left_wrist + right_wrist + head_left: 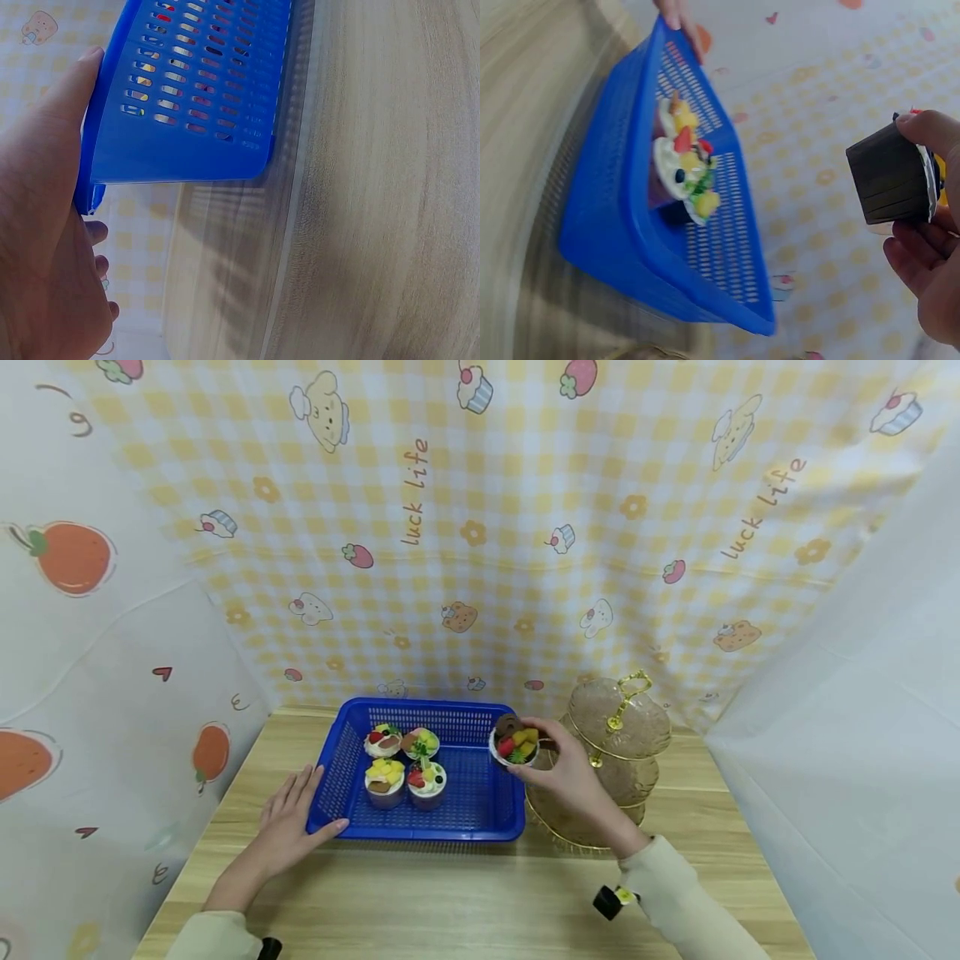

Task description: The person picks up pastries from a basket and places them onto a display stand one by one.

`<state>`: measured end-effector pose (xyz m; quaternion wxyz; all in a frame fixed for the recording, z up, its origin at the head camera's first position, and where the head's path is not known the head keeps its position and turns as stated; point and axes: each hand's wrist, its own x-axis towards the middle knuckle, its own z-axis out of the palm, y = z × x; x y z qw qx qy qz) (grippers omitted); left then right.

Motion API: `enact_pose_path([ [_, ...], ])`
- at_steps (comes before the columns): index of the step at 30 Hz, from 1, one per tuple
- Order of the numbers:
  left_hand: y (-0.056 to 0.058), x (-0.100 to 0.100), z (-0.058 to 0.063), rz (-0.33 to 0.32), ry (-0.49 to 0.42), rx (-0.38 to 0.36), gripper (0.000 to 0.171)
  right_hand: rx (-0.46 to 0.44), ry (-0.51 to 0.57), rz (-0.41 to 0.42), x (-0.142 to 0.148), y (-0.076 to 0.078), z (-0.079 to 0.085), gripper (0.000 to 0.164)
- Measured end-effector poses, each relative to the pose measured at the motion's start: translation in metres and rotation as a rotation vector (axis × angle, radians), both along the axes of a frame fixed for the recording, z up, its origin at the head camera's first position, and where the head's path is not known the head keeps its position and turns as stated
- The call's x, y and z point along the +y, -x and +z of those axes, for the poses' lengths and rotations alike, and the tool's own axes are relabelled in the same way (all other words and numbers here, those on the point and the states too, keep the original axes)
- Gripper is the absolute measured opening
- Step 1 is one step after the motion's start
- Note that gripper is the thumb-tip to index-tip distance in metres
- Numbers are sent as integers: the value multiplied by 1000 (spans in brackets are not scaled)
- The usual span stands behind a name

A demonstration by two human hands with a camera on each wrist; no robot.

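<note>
My right hand [566,777] grips a cupcake [514,745] by its sides, over the right end of a blue plastic basket [468,837]. Fruit pieces and a brown round piece top this cupcake; in the right wrist view its dark cup [889,176] shows between thumb and fingers. At the basket's left front corner rests my left hand [288,818], fingers straight along the rim, thumb on the front edge. Several more fruit-topped cupcakes stand grouped in the left half of the basket, among them one with yellow cubes [386,781] and one with a strawberry piece [427,783].
Right of the basket stands a tiered stand with clear, gold-rimmed plates [592,710] and a gold handle [634,683], partly behind my right hand and forearm. The wooden table [450,902] meets a checked curtain [495,585] at the back and white sheets at both sides.
</note>
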<state>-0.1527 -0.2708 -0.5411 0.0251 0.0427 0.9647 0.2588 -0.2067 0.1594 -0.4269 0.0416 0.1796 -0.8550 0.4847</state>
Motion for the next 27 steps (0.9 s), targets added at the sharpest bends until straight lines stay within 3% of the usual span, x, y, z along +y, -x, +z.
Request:
enact_pose_path([
  [10, 1, 1, -1, -3, -11, -9, 105, 103, -18, -140, 62, -25, 32, 66],
  [16, 1, -1, -1, -1, -18, -6, 105, 120, -9, -205, 92, -22, 43, 65],
  [21, 2, 0, 0, -2, -5, -3, 105, 92, -104, -274, 112, -17, 46, 66],
  [27, 1, 1, 1, 4, -3, -7, 105, 41, -142, -280, 127, -8, 44, 69],
])
